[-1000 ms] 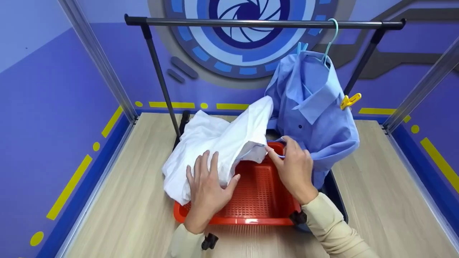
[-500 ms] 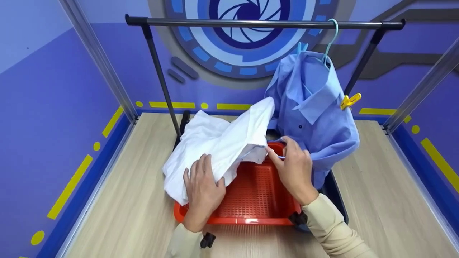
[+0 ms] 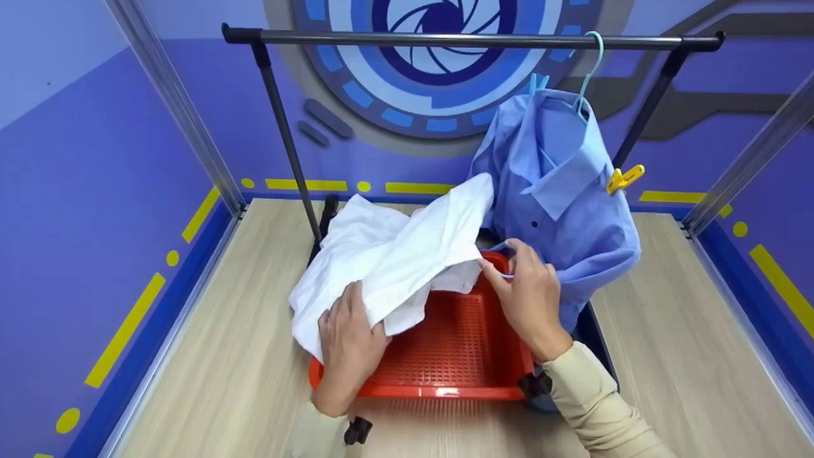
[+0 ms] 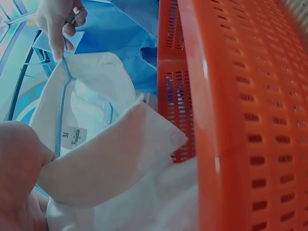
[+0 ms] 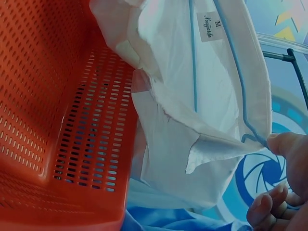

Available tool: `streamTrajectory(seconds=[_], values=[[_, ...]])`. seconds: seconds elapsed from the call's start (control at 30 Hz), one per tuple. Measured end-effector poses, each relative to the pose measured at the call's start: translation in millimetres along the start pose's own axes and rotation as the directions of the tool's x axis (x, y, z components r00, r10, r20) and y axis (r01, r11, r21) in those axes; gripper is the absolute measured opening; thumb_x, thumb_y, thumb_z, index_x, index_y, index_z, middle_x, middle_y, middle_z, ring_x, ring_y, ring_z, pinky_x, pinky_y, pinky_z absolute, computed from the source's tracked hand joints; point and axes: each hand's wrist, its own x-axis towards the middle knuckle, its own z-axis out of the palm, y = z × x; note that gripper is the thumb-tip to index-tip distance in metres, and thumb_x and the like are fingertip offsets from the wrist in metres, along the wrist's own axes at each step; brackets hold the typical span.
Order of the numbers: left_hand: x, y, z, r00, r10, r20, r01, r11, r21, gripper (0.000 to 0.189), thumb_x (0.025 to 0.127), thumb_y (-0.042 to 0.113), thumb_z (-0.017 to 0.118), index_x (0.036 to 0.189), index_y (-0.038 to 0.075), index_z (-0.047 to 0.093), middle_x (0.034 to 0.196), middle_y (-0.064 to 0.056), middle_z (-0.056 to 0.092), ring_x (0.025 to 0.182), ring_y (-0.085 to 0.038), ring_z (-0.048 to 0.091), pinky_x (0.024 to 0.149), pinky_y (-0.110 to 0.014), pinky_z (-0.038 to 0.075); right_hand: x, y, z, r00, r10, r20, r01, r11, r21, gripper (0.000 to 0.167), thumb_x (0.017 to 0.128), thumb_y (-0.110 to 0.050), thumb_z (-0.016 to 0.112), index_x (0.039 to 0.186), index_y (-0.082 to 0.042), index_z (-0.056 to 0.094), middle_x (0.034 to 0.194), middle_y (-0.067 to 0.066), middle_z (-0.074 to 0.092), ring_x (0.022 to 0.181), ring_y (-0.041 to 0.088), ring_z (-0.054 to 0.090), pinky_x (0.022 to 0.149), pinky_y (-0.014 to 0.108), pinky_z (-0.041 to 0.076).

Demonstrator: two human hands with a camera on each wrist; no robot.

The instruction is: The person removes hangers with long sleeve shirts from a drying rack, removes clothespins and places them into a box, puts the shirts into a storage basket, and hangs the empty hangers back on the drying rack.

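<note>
A white collared shirt (image 3: 407, 254) is draped over the left part of a red plastic basket (image 3: 445, 391). Inside its neck a thin blue hanger (image 4: 61, 113) shows, next to a size label (image 4: 73, 136). My right hand (image 3: 531, 296) pinches the hanger near its hook at the collar, over the basket's back right corner. Lower on the shirt's near side, my left hand (image 3: 350, 343) grips the cloth by the collar, its thumb on the collar edge in the left wrist view. The left fingertips are partly hidden by the cloth.
A blue shirt (image 3: 572, 216) hangs on a light green hanger (image 3: 591, 70) from a black rail (image 3: 407, 39), with a yellow clothespin (image 3: 624, 179) on it. A dark tray (image 3: 601, 343) shows beside the basket. Walls enclose the wooden table (image 3: 687, 305).
My left hand has moved left and down from lying spread on the white shirt to gripping it. The shirt's near edge has shifted. My right hand has stayed nearly in place.
</note>
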Motion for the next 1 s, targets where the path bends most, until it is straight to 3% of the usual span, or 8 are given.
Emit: streamTrajectory(seconds=[0.23, 0.5, 0.8, 1.0], values=[[-0.4, -7.4, -4.1, 0.998, -0.047, 0.051, 0.049, 0.999, -0.024, 0.066, 0.082, 0.020, 0.071, 0.138, 0.001, 0.042, 0.136, -0.018, 0.053, 0.119, -0.037, 0.055, 0.097, -0.054, 0.044, 0.9, 5, 1, 1.000, 0.028, 0.000, -0.028, 1.000, 0.001, 0.053, 0.080, -0.036, 0.078, 0.113, 0.002, 0.061, 0.075, 0.011, 0.056, 0.065, 0.026, 0.051, 0.061, 0.038, 0.034], [-0.2, -14.5, -8.2, 0.997, -0.038, 0.068, 0.040, 0.999, -0.033, 0.054, 0.088, 0.013, 0.060, 0.136, -0.005, 0.045, 0.133, -0.020, 0.056, 0.109, -0.039, 0.062, 0.093, -0.049, 0.050, -0.4, 5, 4, 0.998, 0.052, 0.020, -0.053, 0.998, 0.022, 0.054, 0.082, -0.034, 0.077, 0.117, 0.002, 0.059, 0.078, 0.012, 0.054, 0.067, 0.028, 0.050, 0.062, 0.041, 0.037], [-1.0, -19.4, -7.0, 0.997, 0.059, 0.051, -0.054, 0.995, -0.086, 0.043, 0.083, -0.003, 0.055, 0.126, -0.008, 0.055, 0.113, -0.023, 0.066, 0.094, -0.039, 0.067, 0.083, -0.046, 0.054, 0.0, 10, 4, 0.998, 0.050, 0.049, -0.054, 0.996, 0.068, 0.055, 0.084, -0.029, 0.076, 0.124, 0.002, 0.054, 0.083, 0.009, 0.049, 0.066, 0.023, 0.047, 0.060, 0.036, 0.036], [1.2, -25.8, -9.1, 0.990, 0.143, 0.004, -0.142, 0.982, -0.127, 0.041, 0.079, -0.010, 0.055, 0.120, -0.006, 0.060, 0.108, -0.022, 0.067, 0.094, -0.038, 0.067, 0.083, -0.046, 0.054, 0.6, 16, 5, 0.994, 0.061, 0.086, -0.067, 0.995, 0.070, 0.053, 0.085, -0.031, 0.074, 0.123, 0.001, 0.054, 0.083, 0.008, 0.049, 0.068, 0.022, 0.047, 0.061, 0.037, 0.038]])
